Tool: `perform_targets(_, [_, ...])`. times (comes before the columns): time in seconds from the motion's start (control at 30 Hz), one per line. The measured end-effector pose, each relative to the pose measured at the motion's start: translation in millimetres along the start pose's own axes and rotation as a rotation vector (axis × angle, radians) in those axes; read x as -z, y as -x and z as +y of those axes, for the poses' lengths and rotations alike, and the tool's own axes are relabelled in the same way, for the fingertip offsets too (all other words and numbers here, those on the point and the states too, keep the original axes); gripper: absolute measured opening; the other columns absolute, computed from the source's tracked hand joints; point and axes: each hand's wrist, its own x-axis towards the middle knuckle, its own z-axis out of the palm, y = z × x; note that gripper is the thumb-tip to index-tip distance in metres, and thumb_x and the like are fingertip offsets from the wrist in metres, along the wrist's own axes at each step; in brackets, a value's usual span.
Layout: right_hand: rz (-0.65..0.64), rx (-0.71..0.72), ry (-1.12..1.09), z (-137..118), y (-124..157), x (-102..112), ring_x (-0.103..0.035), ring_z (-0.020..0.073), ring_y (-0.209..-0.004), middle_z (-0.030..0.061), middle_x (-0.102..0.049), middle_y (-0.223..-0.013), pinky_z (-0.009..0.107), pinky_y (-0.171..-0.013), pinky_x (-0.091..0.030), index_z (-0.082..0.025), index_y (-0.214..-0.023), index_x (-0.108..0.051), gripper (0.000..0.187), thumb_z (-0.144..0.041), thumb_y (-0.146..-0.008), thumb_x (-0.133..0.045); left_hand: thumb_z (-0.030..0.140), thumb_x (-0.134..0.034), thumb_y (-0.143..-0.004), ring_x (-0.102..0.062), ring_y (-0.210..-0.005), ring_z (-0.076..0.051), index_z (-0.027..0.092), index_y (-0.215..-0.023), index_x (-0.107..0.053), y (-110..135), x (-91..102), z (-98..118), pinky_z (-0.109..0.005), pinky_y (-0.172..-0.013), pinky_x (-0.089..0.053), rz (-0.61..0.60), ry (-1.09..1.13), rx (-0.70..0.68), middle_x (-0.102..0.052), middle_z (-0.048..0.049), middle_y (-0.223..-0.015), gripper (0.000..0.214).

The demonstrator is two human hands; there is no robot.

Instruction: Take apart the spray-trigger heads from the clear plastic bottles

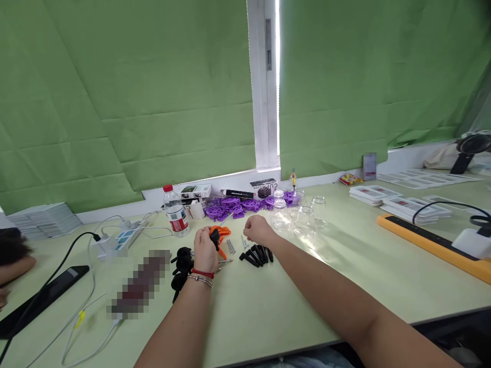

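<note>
My left hand (205,250) is closed around an orange and black plastic part (218,236) just above the pale green table (345,276). A red band and a metal bracelet sit on that wrist. My right hand (258,230) hovers to the right with its fingers pinched together; what they hold is too small to make out. Between the hands lie several silver screws (230,246). A row of black pegs (257,254) lies under my right hand. More black parts (181,268) sit beside my left wrist.
Purple plastic parts (233,206), clear glass jars (297,214), a water bottle (175,212) and small boxes stand at the back. A power strip (115,241), cables and a black phone (49,291) lie left. An orange-edged tray (433,243) and card stacks are right. Another person's arm (13,266) rests far left.
</note>
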Motion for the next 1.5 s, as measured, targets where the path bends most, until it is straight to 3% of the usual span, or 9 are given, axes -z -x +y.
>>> perform_targets(0.2, [0.192, 0.076, -0.495, 22.5, 1.0, 26.8, -0.052, 0.0112, -0.055, 0.0005, -0.058, -0.064, 0.024, -0.050, -0.042, -0.017, -0.069, -0.061, 0.007, -0.016, -0.062, -0.061, 0.032, -0.052, -0.078, -0.048, -0.049, -0.009, 0.016, -0.080, -0.052, 6.3, -2.2, 5.8, -0.023, -0.048, -0.037, -0.073, 0.010, 0.058, -0.053, 0.0025, -0.063, 0.015])
perform_targets(0.37, [0.369, 0.092, -0.741, 29.3, 17.7, 55.1, -0.041, 0.0090, -0.053, -0.0018, -0.053, -0.062, 0.025, -0.050, -0.036, -0.016, -0.079, -0.064, 0.018, -0.029, -0.066, -0.064, 0.037, -0.058, -0.079, -0.051, -0.054, -0.010, 0.016, -0.086, -0.053, 23.5, -9.7, 7.6, -0.025, -0.052, -0.041, -0.319, 0.032, 0.183, -0.057, -0.0001, -0.072, 0.022])
perform_targets(0.5, [0.488, 0.184, -0.886, 23.6, 30.7, 63.2, -0.042, 0.0094, -0.055, -0.0010, -0.053, -0.065, 0.025, -0.053, -0.037, -0.017, -0.085, -0.063, 0.023, -0.031, -0.068, -0.066, 0.043, -0.057, -0.082, -0.052, -0.059, -0.013, 0.017, -0.092, -0.056, 41.9, -16.5, 3.6, -0.028, -0.054, -0.043, -0.530, 0.061, 0.279, -0.058, -0.0026, -0.074, 0.028])
perform_targets(0.63, [0.419, 0.306, -0.867, 11.0, 41.8, 52.7, -0.049, 0.0102, -0.062, 0.0011, -0.058, -0.075, 0.024, -0.056, -0.041, -0.018, -0.088, -0.060, 0.025, -0.033, -0.069, -0.067, 0.049, -0.055, -0.083, -0.053, -0.063, -0.014, 0.018, -0.095, -0.058, 53.6, -19.3, -0.6, -0.028, -0.056, -0.042, -0.683, 0.055, 0.338, -0.060, -0.0046, -0.078, 0.033])
perform_targets(0.83, [0.198, 0.342, -0.707, -2.0, 54.2, 35.0, -0.050, 0.0098, -0.059, -0.0019, -0.056, -0.066, 0.025, -0.057, -0.043, -0.016, -0.076, -0.060, 0.016, -0.029, -0.069, -0.066, 0.048, -0.053, -0.085, -0.053, -0.066, -0.014, 0.016, -0.096, -0.059, 57.8, -20.2, 2.3, -0.027, -0.059, -0.043, -0.751, 0.032, 0.383, -0.059, -0.0048, -0.083, 0.034])
perform_targets(1.1, [0.141, 0.345, -0.590, -2.3, 59.4, 28.8, -0.043, 0.0082, -0.051, -0.0049, -0.049, -0.057, 0.023, -0.050, -0.040, -0.017, -0.076, -0.062, 0.011, -0.024, -0.068, -0.062, 0.045, -0.054, -0.084, -0.051, -0.068, -0.015, 0.017, -0.085, -0.063, 62.2, -21.9, 0.2, -0.027, -0.058, -0.043, -0.898, -0.023, 0.415, -0.059, -0.0054, -0.081, 0.030])
perform_targets(1.23, [0.142, 0.361, -0.539, -3.0, 62.5, 27.5, -0.043, 0.0080, -0.051, -0.0056, -0.046, -0.055, 0.023, -0.051, -0.040, -0.016, -0.077, -0.063, 0.011, -0.023, -0.068, -0.061, 0.044, -0.055, -0.084, -0.052, -0.068, -0.015, 0.018, -0.082, -0.063, 62.5, -21.2, 0.8, -0.028, -0.059, -0.043, -0.885, 0.003, 0.425, -0.058, -0.0045, -0.079, 0.027])
perform_targets(1.5, [0.089, 0.211, -0.681, -2.4, 59.8, 28.0, -0.053, 0.0099, -0.052, -0.0048, -0.052, -0.057, 0.027, -0.056, -0.052, -0.017, -0.073, -0.059, 0.011, -0.022, -0.066, -0.065, 0.040, -0.056, -0.084, -0.056, -0.067, -0.015, 0.016, -0.090, -0.066, 57.0, -17.6, -5.1, -0.027, -0.058, -0.046, -0.840, 0.054, 0.506, -0.061, -0.0060, -0.080, 0.027])
